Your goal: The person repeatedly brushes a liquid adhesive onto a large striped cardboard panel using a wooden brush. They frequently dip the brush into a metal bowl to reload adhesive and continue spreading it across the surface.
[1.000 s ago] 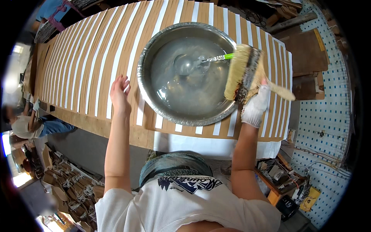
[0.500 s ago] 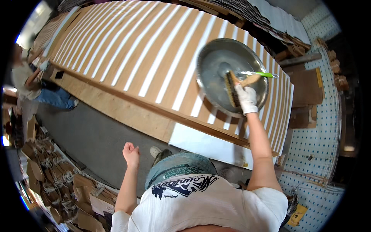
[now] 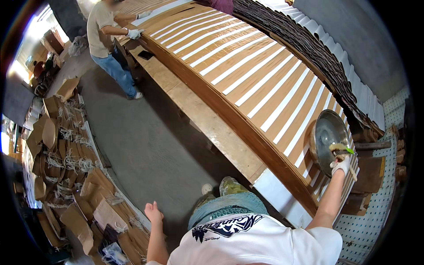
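My right hand [image 3: 340, 165], in a white glove, is closed on a wooden-handled brush [image 3: 338, 147] over the near side of a round metal basin [image 3: 313, 143]. Cloudy liquid lies in the basin. Beside the brush, a slim tool with a bright green handle [image 3: 349, 151] rests across the basin's rim. The basin stands on a long stack of brown sheets [image 3: 247, 84] crossed by white strips. Bare and holding nothing, my left hand [image 3: 153, 213] hangs over the floor at my left side, its fingers loosely curled and a little apart.
A co-worker [image 3: 106, 33] in white gloves stands at the stack's far left end. A dark flat object [image 3: 145, 54] lies on the wooden ledge [image 3: 198, 110] there. Bundled brown cardboard pieces [image 3: 66, 150] line the floor at left. Dark stacked sheets [image 3: 300, 44] run behind the table.
My view has swung left, so the basin now appears farther right. My right hand and the brush have shifted within the basin. The fingers of my left hand have loosened from a fist.
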The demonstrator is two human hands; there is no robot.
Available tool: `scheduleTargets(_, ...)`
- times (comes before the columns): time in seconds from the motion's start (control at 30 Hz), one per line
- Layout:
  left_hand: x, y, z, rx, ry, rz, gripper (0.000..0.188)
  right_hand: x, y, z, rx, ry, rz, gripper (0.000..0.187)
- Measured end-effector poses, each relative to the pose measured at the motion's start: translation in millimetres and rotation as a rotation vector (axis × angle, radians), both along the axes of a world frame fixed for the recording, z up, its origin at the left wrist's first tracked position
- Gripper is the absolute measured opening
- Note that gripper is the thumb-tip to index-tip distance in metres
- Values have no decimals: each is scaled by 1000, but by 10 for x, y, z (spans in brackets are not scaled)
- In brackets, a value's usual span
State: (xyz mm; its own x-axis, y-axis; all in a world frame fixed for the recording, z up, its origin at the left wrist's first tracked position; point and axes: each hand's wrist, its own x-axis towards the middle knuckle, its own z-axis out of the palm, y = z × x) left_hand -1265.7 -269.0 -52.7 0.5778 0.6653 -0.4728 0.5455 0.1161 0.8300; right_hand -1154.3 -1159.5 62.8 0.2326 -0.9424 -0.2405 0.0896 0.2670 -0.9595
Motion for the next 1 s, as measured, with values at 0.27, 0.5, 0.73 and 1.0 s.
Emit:
scheduleTargets(0.27,1400,33,346,-88,-88,-235,54,1860,1757,690,-31,-95,220,29)
scheduleTargets(0.5,2633,16,395,76,-190,-443,43,3434,3412,546,-111,182,589,35)
scheduleTargets(0.73,3816,-46,673,621,-337,-962,25,4407,4124,284,-836,545,892,46)
scheduleTargets(1.0,5759,-682,677,891,-558,-1536,54,5205,4566,362,-1134,795,858,43)
